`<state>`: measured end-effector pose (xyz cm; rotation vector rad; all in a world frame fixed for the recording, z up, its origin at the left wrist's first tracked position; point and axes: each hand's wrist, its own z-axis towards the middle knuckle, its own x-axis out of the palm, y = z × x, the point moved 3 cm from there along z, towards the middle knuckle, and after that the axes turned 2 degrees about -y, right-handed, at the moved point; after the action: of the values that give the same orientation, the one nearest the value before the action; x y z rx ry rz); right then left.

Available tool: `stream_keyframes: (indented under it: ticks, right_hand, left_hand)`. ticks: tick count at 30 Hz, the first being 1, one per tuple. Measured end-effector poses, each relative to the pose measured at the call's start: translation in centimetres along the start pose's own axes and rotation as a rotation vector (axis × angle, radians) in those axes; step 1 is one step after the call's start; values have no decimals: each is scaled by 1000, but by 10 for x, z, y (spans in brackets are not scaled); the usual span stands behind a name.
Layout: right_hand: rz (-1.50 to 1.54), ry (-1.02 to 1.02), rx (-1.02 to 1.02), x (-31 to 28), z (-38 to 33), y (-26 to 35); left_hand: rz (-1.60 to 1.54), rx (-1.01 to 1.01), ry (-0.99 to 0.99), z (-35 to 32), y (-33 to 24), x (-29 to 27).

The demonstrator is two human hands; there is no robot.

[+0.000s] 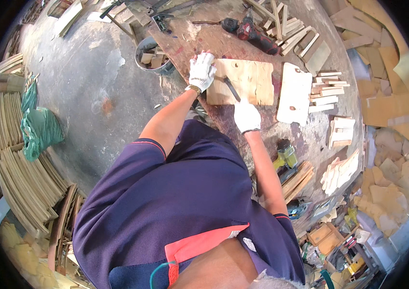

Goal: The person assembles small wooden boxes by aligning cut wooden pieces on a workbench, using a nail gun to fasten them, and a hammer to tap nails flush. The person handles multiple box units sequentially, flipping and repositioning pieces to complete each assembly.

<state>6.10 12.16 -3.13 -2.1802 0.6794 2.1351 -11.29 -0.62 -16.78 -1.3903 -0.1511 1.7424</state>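
Check out the pale wooden board (255, 83), lying flat on the workbench (190, 39) with its near-left corner about at the bench edge. Got the gloved left hand (202, 72) laid over the board's left end, probably to keep it from skating around; can't tell if gripping underneath or just pressing. Got the gloved right hand (247, 116) at the board's near edge, wrapped around a slim dark tool (232, 89) slanting up over the wood, likely held short for control. Can't make out what kind, tbh.

Just right of the board, note a 2nd board (294, 91), also flat, seemingly parked for easy reach. Further right, spot a pile of small wood strips (328, 91). Beyond the board's far edge, see a red-and-black drill (255, 36), probably set there as out of the way. Past the far-left corner, off the bench, find a bucket (166, 68) with offcuts inside, handy for scraps maybe.

Room-wise: tight on the board's right, with only a slim gap before the 2nd board. Careful on its left too, being near the drop-off. More slack past the far edge's left half, plus decent elbow room over the concrete floor (93, 86) to the board's left.
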Motion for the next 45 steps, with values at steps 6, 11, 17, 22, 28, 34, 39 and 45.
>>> stream_keyframes:
  ticks: [6, 11, 17, 22, 28, 34, 39, 45]
  right_hand:
    - [140, -245, -153, -7, -7, 6]
    - [25, 70, 139, 32, -14, -21]
    - [123, -108, 164, 48, -23, -37]
    - [84, -30, 134, 41, -11, -20]
    - [236, -323, 25, 0, -4, -8]
    - [-71, 1, 151, -9, -2, -39]
    - [78, -206, 137, -5, -13, -43]
    - [65, 23, 348, 38, -18, -58]
  left_hand:
    - [-11, -47, 24, 2, -2, -2]
    - [-24, -41, 14, 2, -3, -2]
    - [40, -76, 77, -3, -8, -4]
    - [59, -47, 61, 1, -7, -3]
    - [48, -68, 116, 2, -3, 0]
    - [53, -55, 108, 4, -6, -3]
    - [40, -72, 135, 3, -6, -2]
    - [87, -53, 107, 5, -8, -4]
